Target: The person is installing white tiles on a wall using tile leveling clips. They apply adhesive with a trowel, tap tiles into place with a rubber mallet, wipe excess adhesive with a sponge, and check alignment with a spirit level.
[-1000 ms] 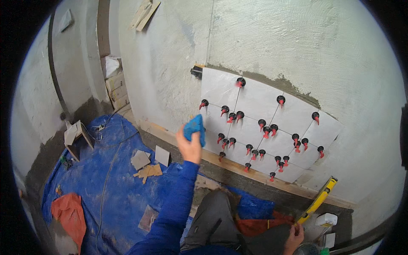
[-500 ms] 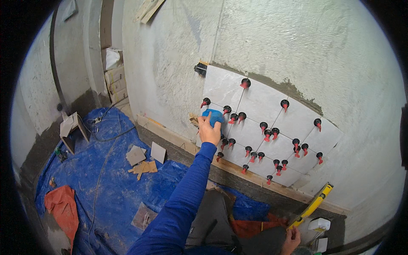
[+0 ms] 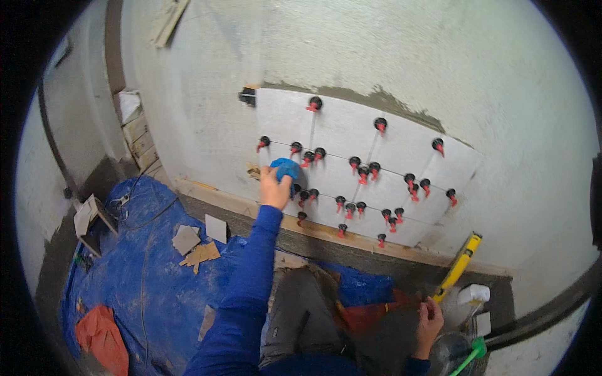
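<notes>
My left hand (image 3: pixel 274 190), at the end of a blue sleeve, is closed on what looks like a crumpled blue cloth (image 3: pixel 286 168). It presses this against the left part of a block of pale grey wall tiles (image 3: pixel 345 128). Black-and-red tile levelling clips (image 3: pixel 362 173) stick out along the joints, several right beside the cloth. At the lower right, my right hand (image 3: pixel 428 326) has its fingers curled at the bottom end of a yellow spirit level (image 3: pixel 459 266), which slants up toward the wall. The exact contact there is partly hidden.
A wooden batten (image 3: pixel 326 233) runs under the tiles. Blue sheeting (image 3: pixel 150 276) covers the floor, with loose tiles (image 3: pixel 216 229), cardboard (image 3: pixel 202 254), a cable (image 3: pixel 143 282) and an orange cloth (image 3: pixel 103 335). White containers (image 3: pixel 475 294) and a green-handled tool (image 3: pixel 478 348) stand by my right hand.
The whole view has shifted, so the wall and tiles sit further left and higher. My left hand stays at the same part of the tiles with the blue cloth. The green-handled tool now shows.
</notes>
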`<act>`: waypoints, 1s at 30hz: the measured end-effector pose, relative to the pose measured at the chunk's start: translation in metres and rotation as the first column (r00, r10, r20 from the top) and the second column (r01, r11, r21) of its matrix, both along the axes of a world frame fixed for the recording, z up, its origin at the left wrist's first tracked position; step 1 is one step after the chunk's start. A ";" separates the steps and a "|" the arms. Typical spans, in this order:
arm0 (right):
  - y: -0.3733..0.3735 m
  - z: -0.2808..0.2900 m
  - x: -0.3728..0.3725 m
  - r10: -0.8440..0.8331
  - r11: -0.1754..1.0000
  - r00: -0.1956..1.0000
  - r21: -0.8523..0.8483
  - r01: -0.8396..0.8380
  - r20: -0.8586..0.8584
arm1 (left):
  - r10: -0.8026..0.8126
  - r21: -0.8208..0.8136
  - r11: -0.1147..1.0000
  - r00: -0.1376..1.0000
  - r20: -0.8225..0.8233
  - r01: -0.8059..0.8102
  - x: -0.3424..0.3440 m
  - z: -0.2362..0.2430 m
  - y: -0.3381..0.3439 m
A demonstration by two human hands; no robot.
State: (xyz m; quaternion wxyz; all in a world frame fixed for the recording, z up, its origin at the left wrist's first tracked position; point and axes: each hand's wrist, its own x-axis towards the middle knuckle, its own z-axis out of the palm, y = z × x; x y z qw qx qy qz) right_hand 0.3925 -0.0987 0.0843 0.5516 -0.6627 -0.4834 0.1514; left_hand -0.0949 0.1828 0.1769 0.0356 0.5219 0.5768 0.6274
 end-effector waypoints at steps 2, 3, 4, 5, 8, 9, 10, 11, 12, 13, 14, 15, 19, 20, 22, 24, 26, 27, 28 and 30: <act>-0.004 -0.001 -0.007 0.012 1.000 0.999 0.004 -0.012 -0.035 | -0.252 -0.135 0.949 0.944 0.215 0.284 -0.008 -0.005 -0.024; -0.005 -0.001 -0.011 0.023 1.000 0.999 0.012 -0.023 -0.031 | -0.302 -0.014 0.949 0.924 0.233 0.314 -0.003 -0.013 -0.044; -0.005 0.000 -0.016 0.035 0.999 0.999 0.037 -0.034 -0.028 | -0.362 0.100 0.932 0.891 0.274 0.348 0.005 -0.023 -0.067; -0.003 0.001 -0.023 0.032 0.999 0.999 0.014 -0.032 0.006 | -0.387 0.060 0.917 0.840 0.381 0.395 0.019 -0.033 -0.090; 0.005 0.002 -0.046 0.175 0.985 0.984 0.005 -0.174 -0.038 | -0.446 -0.043 0.860 0.789 0.422 0.509 0.078 -0.063 -0.147; 0.008 0.002 -0.055 0.207 0.978 0.977 0.008 -0.207 -0.043 | -0.465 -0.048 0.854 0.801 0.378 0.518 0.097 -0.070 -0.156; 0.013 0.002 -0.064 0.251 0.968 0.967 0.014 -0.250 -0.053 | -0.465 -0.081 0.850 0.813 0.350 0.521 0.114 -0.075 -0.161; 0.017 0.003 -0.071 0.299 0.954 0.952 0.023 -0.298 -0.058 | -0.490 -0.067 0.837 0.799 0.348 0.543 0.130 -0.079 -0.165; 0.019 0.005 -0.077 0.320 0.948 0.943 0.027 -0.319 -0.092 | -0.511 -0.038 0.826 0.776 0.369 0.562 0.142 -0.082 -0.169; 0.020 0.008 -0.083 0.341 0.940 0.932 0.032 -0.340 -0.126 | -0.544 -0.035 0.797 0.743 0.390 0.603 0.152 -0.084 -0.174; 0.020 0.012 -0.087 0.369 0.929 0.912 0.042 -0.367 -0.182 | -0.567 -0.043 0.763 0.700 0.434 0.645 0.160 -0.084 -0.177; 0.024 0.016 -0.091 0.368 0.926 0.910 -0.012 -0.377 -0.190 | -0.600 -0.041 0.735 0.679 0.423 0.676 0.166 -0.085 -0.182; 0.037 0.033 -0.107 0.506 0.863 0.862 -0.007 -0.506 -0.029 | -0.547 -0.109 0.735 0.681 0.486 0.669 0.193 -0.084 -0.198; 0.041 0.036 -0.112 0.539 0.842 0.842 0.012 -0.539 -0.021 | -0.536 -0.082 0.789 0.748 0.392 0.609 0.200 -0.084 -0.201; 0.051 0.038 -0.126 0.588 0.808 0.809 0.046 -0.587 0.005 | -0.454 -0.059 0.878 0.866 0.208 0.474 0.215 -0.086 -0.207; 0.061 0.039 -0.135 0.522 0.833 0.832 0.099 -0.544 0.188 | -0.421 -0.022 0.903 0.893 0.160 0.430 0.231 -0.088 -0.215; 0.069 0.040 -0.139 0.478 0.861 0.866 0.115 -0.495 0.145 | -0.434 -0.088 0.883 0.873 0.222 0.461 0.238 -0.090 -0.224; 0.071 0.040 -0.137 0.457 0.878 0.883 0.106 -0.467 0.110 | -0.503 -0.063 0.839 0.814 0.291 0.541 0.239 -0.090 -0.230; 0.072 0.041 -0.134 0.440 0.882 0.890 0.128 -0.453 0.116 | -0.569 -0.036 0.784 0.740 0.357 0.620 0.240 -0.090 -0.235; 0.071 0.041 -0.125 0.386 0.902 0.920 0.179 -0.393 0.073 | -0.697 0.020 0.618 0.536 0.476 0.786 0.239 -0.086 -0.243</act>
